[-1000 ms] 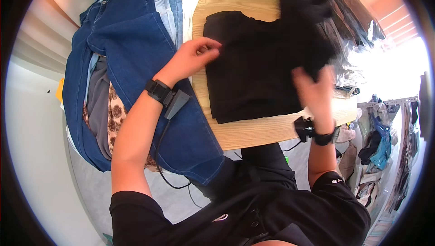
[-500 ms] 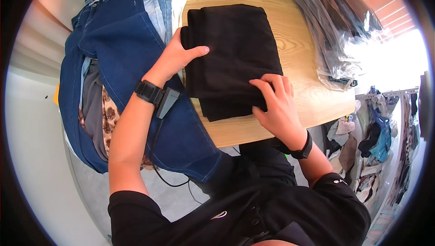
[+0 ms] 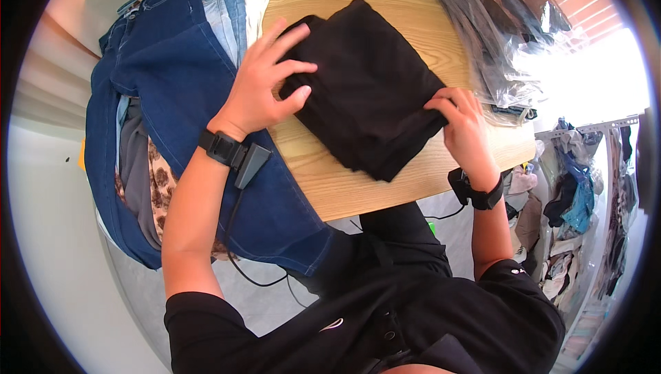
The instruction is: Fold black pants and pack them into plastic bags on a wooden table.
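A folded black garment (image 3: 365, 92) lies turned at an angle on the wooden table, its layers stacked with one corner toward me. Over its left edge rests my left hand (image 3: 265, 81), fingers spread and the thumb apart. My right hand (image 3: 465, 123) pinches the garment's right corner between curled fingers and thumb. What kind of garment it is, the folds do not show. Each wrist wears a black strap with a small device.
Blue jeans (image 3: 165, 50) and other clothes are heaped along the table's left side. Clear-bagged dark garments (image 3: 492, 23) lie at the far right. Beyond the table (image 3: 330, 198) on the right, bagged clothes hang from a rack (image 3: 575, 188). A black cable (image 3: 237, 257) trails from the left wrist.
The black garment has turned on the table, its near edge swinging right. My right hand has moved right with its corner; my left hand's fingers have spread.
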### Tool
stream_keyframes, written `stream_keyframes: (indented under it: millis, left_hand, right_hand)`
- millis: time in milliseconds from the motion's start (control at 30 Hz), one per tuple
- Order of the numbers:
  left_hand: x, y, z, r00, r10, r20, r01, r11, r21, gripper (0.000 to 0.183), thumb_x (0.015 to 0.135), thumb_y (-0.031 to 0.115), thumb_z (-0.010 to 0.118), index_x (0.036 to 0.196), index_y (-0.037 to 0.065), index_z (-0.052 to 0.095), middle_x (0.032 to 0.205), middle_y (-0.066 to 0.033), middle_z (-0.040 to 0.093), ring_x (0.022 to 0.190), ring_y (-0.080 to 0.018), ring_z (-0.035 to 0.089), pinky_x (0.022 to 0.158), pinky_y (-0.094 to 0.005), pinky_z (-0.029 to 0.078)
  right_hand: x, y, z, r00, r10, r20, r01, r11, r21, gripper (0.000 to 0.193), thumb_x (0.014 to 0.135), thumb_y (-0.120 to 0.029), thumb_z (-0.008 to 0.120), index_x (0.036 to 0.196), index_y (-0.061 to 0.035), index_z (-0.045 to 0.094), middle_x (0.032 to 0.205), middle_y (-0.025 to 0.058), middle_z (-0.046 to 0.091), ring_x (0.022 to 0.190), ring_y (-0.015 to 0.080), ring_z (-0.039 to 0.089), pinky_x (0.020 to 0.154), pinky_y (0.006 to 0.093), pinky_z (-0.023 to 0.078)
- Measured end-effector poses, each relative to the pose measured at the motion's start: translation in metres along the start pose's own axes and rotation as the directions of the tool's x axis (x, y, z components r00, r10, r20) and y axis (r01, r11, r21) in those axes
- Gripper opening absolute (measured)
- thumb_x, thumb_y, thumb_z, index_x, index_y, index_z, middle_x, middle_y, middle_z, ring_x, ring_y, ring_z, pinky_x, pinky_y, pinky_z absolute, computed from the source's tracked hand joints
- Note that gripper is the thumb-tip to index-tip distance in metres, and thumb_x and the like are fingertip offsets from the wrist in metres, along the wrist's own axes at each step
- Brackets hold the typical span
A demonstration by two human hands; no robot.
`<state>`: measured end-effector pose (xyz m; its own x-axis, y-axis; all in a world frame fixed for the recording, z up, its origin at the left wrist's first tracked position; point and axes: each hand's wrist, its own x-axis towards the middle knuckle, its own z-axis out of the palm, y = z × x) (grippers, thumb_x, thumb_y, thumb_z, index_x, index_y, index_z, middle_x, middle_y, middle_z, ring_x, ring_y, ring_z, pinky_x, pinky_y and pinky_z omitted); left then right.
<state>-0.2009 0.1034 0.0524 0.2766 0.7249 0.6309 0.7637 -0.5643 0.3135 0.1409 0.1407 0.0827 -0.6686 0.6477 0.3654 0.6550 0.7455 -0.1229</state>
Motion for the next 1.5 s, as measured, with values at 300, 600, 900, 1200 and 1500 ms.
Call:
stream_keyframes:
  millis: [300,600,900,1200,1500]
  left_hand:
    - [-0.002,0.008,0.005,0.921,-0.308,0.240,0.370,0.884,-0.285,0.020,0.086,0.021,0.062,0.091,0.002,0.057,0.112,-0.0106,0.057,0.102,-0.0240,0.054,0.085,-0.0309,0.043]
    - [-0.002,0.004,0.015,0.932,-0.347,0.107,0.362,0.910,-0.202,0.023,0.084,0.016,0.063,0.106,0.007,0.059,0.121,-0.0076,0.052,0.111,-0.0213,0.050,0.090,-0.0307,0.042]
    - [0.002,0.002,0.006,0.873,-0.365,0.323,0.448,0.862,-0.236,0.025,0.088,0.024,0.057,0.101,0.003,0.063,0.117,-0.0115,0.058,0.107,-0.0255,0.055,0.092,-0.0321,0.042]
    - [-0.002,-0.006,-0.008,0.521,-0.384,0.762,0.850,0.317,-0.422,0.037,0.091,0.032,0.056,0.069,0.003,0.062,0.041,0.0013,0.046,0.039,-0.0085,0.047,0.051,-0.0220,0.042]
    - [-0.004,-0.012,0.020,0.863,-0.302,0.405,0.502,0.424,-0.754,0.055,0.085,-0.010,0.049,0.137,0.005,0.038,0.138,-0.0072,0.043,0.134,-0.0188,0.033,0.109,-0.0340,0.027]
  right_hand:
    - [-0.007,-0.060,0.000,0.992,0.051,0.116,-0.086,0.946,0.312,0.032,0.078,-0.021,0.067,0.106,-0.0090,0.060,0.127,0.0118,0.049,0.127,0.0348,0.038,0.106,0.0562,0.023]
    - [-0.027,-0.050,0.019,0.973,0.033,0.227,-0.107,0.941,0.321,0.048,0.076,-0.025,0.072,0.117,-0.0101,0.053,0.140,0.0110,0.037,0.137,0.0331,0.023,0.110,0.0554,0.011]
    - [-0.033,-0.034,0.020,0.984,0.037,0.173,-0.105,0.909,0.403,0.050,0.068,-0.017,0.073,0.112,-0.0087,0.052,0.140,0.0129,0.038,0.137,0.0344,0.023,0.111,0.0549,0.011]
    - [-0.023,0.024,0.010,0.910,0.411,0.056,-0.350,0.691,0.632,0.042,0.083,-0.015,0.067,0.121,-0.0067,0.051,0.135,0.0112,0.044,0.125,0.0257,0.041,0.103,0.0405,0.035]
    - [-0.006,0.059,0.036,0.868,0.367,0.333,-0.450,0.302,0.840,0.058,0.082,-0.007,0.066,0.135,-0.0047,0.042,0.120,0.0121,0.054,0.105,0.0148,0.055,0.089,0.0286,0.046]
